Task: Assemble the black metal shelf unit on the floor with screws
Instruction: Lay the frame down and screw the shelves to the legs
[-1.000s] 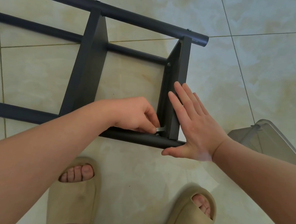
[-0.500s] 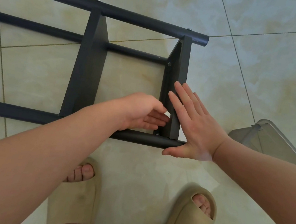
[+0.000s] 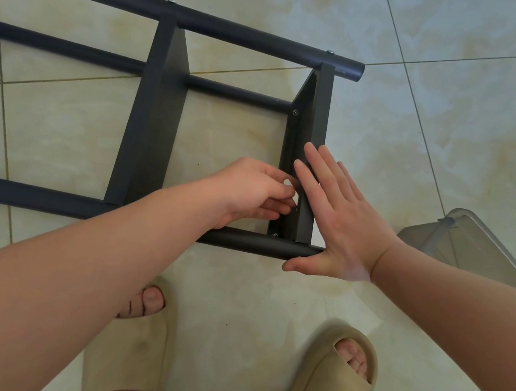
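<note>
Black shelf (image 3: 159, 110) laid on tile floor (image 3: 460, 90). R hand (image 3: 339, 219) pressed flat, fingers straight, against end panel (image 3: 322, 105). L hand (image 3: 250, 191) curled beside it; grip couldn't be told.

Black metal shelf unit (image 3: 159, 110), lying sideways on floor, screws fitted

Our left hand (image 3: 257, 192) has its fingers curled; we cannot tell whether they grip anything. Just right of it, our right hand (image 3: 342, 219) lies flat, fingers straight, thumb spread.
</note>
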{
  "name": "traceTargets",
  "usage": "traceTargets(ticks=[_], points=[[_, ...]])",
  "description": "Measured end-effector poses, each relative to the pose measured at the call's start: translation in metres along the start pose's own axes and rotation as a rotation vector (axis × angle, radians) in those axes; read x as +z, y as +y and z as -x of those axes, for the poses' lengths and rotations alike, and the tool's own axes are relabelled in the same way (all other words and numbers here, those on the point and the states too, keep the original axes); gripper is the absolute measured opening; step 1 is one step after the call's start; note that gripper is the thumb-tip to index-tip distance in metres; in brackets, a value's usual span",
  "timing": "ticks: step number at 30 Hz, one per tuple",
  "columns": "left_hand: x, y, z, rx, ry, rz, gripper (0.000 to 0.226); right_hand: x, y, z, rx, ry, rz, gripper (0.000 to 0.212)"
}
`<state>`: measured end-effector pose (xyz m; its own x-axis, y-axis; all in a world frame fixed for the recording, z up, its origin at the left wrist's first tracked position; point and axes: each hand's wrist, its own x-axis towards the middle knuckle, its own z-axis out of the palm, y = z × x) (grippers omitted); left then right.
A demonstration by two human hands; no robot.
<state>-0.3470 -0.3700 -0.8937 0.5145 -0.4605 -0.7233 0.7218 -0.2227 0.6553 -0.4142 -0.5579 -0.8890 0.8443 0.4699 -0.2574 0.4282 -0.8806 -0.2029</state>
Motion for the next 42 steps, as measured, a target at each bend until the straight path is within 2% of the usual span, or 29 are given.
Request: traceTargets(ticks=[4,8,23,33,42], points=[[0.0010,-0.0005,-0.0004,0.002,-0.005,0.006,0.010,-0.0008,-0.0002,0.0000,0.007,-0.006,0.001,0.131],[-0.0005,-0.0018,-0.0023,-0.017,0.013,-0.028,0.022,-0.0013,-0.0006,-0.0004,0.010,-0.016,0.012,0.131],[0.0015,-0.0010,-0.0002,-0.047,-0.007,-0.122,0.004,-0.0010,-0.0006,0.0000,0.008,-0.014,0.011,0.131],[0.0006,0.0007,0.0010,-0.093,0.003,-0.051,0.013,-0.0010,-0.0006,0.0002,0.005,-0.005,0.006,0.131],[-0.0020,0.0006,0.0017,-0.037,-0.039,-0.153,0.013,-0.0018,-0.0007,0.0003,0.010,-0.015,0.020,0.131]])
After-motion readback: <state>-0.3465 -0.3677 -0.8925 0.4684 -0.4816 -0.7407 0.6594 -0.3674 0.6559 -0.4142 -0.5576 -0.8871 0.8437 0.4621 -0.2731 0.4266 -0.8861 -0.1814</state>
